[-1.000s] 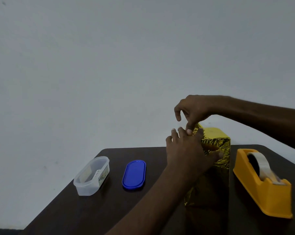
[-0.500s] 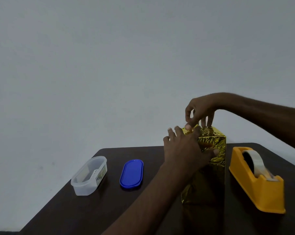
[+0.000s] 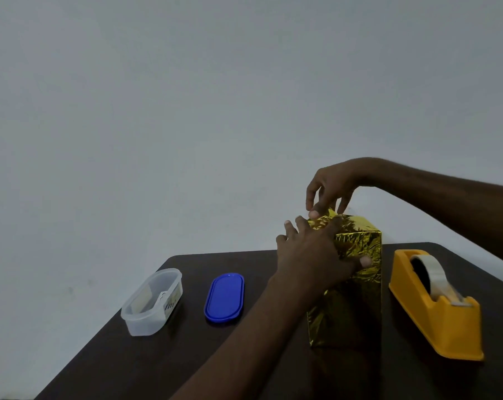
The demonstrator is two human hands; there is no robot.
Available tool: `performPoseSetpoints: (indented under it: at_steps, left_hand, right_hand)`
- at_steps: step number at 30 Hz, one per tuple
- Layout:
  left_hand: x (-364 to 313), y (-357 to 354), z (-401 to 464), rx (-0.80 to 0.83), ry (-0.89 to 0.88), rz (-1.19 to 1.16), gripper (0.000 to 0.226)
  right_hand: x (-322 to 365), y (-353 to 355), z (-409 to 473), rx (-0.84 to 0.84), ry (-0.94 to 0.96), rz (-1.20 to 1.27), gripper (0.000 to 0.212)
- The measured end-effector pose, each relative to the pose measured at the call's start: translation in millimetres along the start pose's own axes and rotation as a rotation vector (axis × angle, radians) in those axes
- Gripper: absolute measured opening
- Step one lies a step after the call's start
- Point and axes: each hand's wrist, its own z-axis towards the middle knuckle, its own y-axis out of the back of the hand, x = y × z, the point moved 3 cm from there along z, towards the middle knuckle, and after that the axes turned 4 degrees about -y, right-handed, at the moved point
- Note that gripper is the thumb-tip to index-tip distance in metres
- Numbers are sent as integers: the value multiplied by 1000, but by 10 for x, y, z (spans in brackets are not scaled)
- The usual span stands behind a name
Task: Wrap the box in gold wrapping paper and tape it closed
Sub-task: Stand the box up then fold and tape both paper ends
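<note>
Two hands work at the top of the upright box [image 3: 357, 255], which stands wrapped in crinkled gold paper [image 3: 348, 316] on the dark table [image 3: 186, 356], between the blue lid [image 3: 224, 297] and the yellow tape dispenser [image 3: 438, 307]. Left hand [image 3: 311, 255] lies flat against the near upper face, fingers spread, thumb pressing the foil. Right hand [image 3: 331, 189] reaches over from behind, fingertips pinching a raised foil corner. A clear plastic tub [image 3: 152, 301] sits farther left.
</note>
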Motion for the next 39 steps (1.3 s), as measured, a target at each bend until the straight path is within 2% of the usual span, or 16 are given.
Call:
performPoseSetpoints:
  at_steps: [3, 8, 10, 12, 14, 17, 26, 32, 35, 39]
  left_hand:
    - [18, -3, -15, -21, -7, 1, 88]
    - [19, -28, -3, -35, 1, 0, 90]
    - [3, -40, -26, -28, 4, -2, 89]
    - [9, -37, -38, -26, 11, -4, 89]
    - [15, -20, -31, -26, 11, -12, 89]
    - [0, -13, -32, -16, -3, -1, 88]
    - [21, -14, 17, 20, -9, 25, 91]
    - [13, 17, 37, 44, -3, 20, 89]
    - [29, 24, 32, 56, 6, 37, 90]
    - [43, -1, 41, 49, 10, 20, 91]
  right_hand:
    - [11, -118, 39, 67, 4, 17, 39]
    - [-44, -108, 45, 0, 89, 82, 28]
    - [-84, -30, 12, -58, 92, 118, 32]
    - [-110, 31, -25, -51, 66, 164, 47]
    - [-74, 33, -42, 20, 24, 108, 58]
    - [-12, -40, -3, 94, -32, -59, 54]
    - [-60, 28, 9, 45, -52, -165, 52]
    - [-125, 72, -37, -71, -59, -262, 51]
    - [-204, 199, -163, -213, -33, -230, 55]
    - [-161, 234, -345, -315, 31, -89, 36]
